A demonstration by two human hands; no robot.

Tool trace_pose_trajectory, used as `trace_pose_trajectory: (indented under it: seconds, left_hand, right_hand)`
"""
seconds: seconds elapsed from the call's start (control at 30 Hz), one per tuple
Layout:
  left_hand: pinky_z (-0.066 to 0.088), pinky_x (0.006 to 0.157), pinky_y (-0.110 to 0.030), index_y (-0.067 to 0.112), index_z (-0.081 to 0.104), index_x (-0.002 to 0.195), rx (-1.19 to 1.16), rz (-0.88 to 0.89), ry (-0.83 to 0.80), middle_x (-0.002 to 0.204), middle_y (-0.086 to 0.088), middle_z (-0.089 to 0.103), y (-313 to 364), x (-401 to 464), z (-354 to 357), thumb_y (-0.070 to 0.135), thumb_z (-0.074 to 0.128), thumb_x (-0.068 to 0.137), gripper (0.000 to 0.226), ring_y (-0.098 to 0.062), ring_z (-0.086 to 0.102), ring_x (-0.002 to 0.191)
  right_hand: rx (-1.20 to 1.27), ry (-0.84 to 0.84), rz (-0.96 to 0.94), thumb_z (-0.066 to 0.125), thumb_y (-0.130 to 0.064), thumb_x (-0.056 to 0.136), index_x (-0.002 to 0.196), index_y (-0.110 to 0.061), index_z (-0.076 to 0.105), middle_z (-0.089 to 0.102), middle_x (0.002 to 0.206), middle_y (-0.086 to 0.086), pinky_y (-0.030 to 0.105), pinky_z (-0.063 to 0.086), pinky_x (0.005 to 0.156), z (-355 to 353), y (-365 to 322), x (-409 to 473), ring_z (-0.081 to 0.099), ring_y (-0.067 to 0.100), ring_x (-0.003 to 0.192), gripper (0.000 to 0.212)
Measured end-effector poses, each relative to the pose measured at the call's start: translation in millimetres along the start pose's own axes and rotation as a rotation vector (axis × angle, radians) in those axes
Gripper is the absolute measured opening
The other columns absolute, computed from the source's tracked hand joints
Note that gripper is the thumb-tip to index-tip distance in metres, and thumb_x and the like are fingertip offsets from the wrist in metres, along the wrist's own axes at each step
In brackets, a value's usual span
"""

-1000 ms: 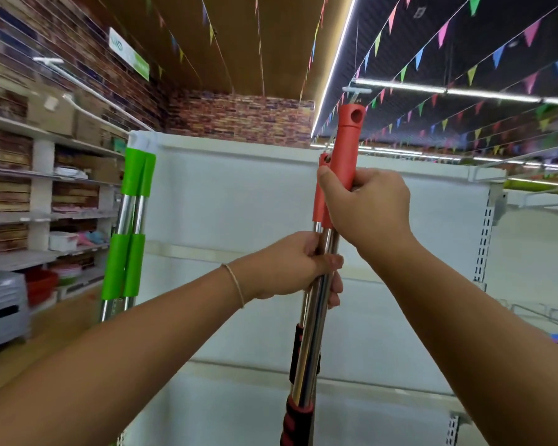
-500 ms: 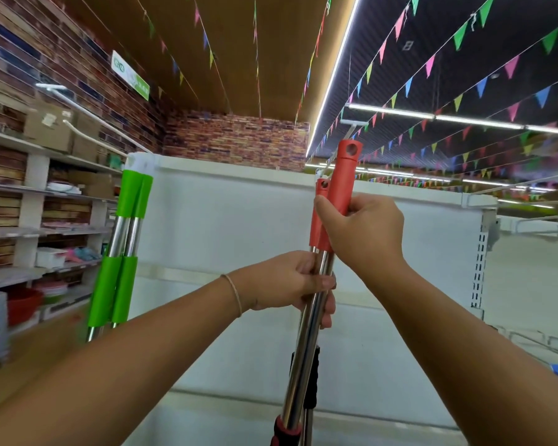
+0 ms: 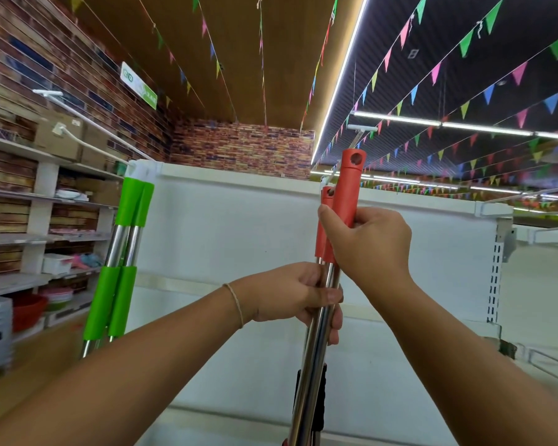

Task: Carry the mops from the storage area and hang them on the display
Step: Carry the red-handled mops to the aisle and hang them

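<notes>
- White display panel (image 3: 239, 239) fills the middle of view, 9 to 3 o'clock; its top edge carries the hanging hooks. Mostly bare, so plenty of room left for mops.
- Two green-grip mops (image 3: 128, 239) at 9 o'clock look already hung: tops sit against the panel's upper left corner (image 3: 142, 169), poles running down side by side. Judged done, tho the hook itself is hidden behind the grips.
- Red-grip mop pole (image 3: 343, 201) at centre, approx 12 o'clock from the hands, held near upright. Hang hole in its cap (image 3: 355, 157) sits just below a white hook arm (image 3: 356, 136) that juts out above the panel top. Hole not on the hook yet.
- A 2nd red grip (image 3: 326, 220) sits right behind the first, lower; can't tell whether it's already on a hook or being carried with it.
- Right hand (image 3: 372, 243) is wrapped tight around the red grip, at 1 o'clock of the left.
- Left hand (image 3: 300, 294) is clamped round the steel shaft just under the grip, steadying it.
- Progress est.: green pair up, red one at the display in the last step. Left to do: lift a bit, thread hole over hook, let go, then fetch any others. Storage area not in view, so remaining count unknown.
</notes>
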State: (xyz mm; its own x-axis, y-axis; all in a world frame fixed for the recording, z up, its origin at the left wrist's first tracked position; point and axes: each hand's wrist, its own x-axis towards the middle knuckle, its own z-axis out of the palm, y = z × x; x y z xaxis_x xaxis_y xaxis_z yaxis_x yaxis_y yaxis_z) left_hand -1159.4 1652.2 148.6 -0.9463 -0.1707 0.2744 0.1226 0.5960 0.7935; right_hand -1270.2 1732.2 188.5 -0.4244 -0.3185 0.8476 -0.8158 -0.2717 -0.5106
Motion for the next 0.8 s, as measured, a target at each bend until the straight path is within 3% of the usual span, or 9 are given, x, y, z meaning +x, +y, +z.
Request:
trace_pose_trajectory:
  seconds: [0.37, 0.5, 0.6, 0.8]
  left_hand:
    - [0.052, 0.064, -0.022, -0.007, 0.047, 0.108, -0.031, 0.025, -0.019, 0.096, -0.026, 0.059, 0, 7, -1, 0.010, 0.041, 0.102, 0.020, -0.041, 0.064, 0.087]
    - [0.055, 0.071, -0.031, 0.001, 0.047, 0.108, -0.028, 0.015, 0.006, 0.097, -0.025, 0.061, -1, 8, -6, 0.019, 0.046, 0.098, 0.020, -0.041, 0.066, 0.088]
    - [0.055, 0.076, -0.035, -0.003, 0.047, 0.113, -0.024, -0.011, 0.024, 0.098, -0.024, 0.063, -7, 9, -9, 0.018, 0.046, 0.100, 0.025, -0.042, 0.066, 0.091]
    - [0.059, 0.080, -0.040, 0.004, 0.046, 0.111, -0.015, -0.103, 0.149, 0.098, -0.021, 0.065, -19, 20, -1, 0.018, 0.043, 0.103, 0.017, -0.034, 0.068, 0.087]
  right_hand:
    - [-0.007, 0.010, -0.019, 0.068, -0.051, 0.087, 0.068, -0.016, 0.069, 0.067, 0.061, 0.000, 0.036, 0.060, 0.062, -3, 7, 6, 0.067, 0.016, 0.056, 0.040]
    - [-0.004, -0.009, -0.006, 0.068, -0.051, 0.086, 0.071, -0.014, 0.070, 0.069, 0.063, 0.002, 0.039, 0.060, 0.063, 2, 7, 11, 0.069, 0.019, 0.058, 0.040]
    - [0.006, -0.031, 0.015, 0.068, -0.050, 0.087, 0.072, -0.013, 0.071, 0.069, 0.064, 0.003, 0.039, 0.061, 0.063, 8, 10, 12, 0.069, 0.019, 0.058, 0.040]
    - [-0.028, -0.074, 0.058, 0.067, -0.050, 0.089, 0.066, -0.025, 0.062, 0.069, 0.066, -0.003, 0.033, 0.060, 0.063, 20, 29, 18, 0.069, 0.013, 0.058, 0.034]
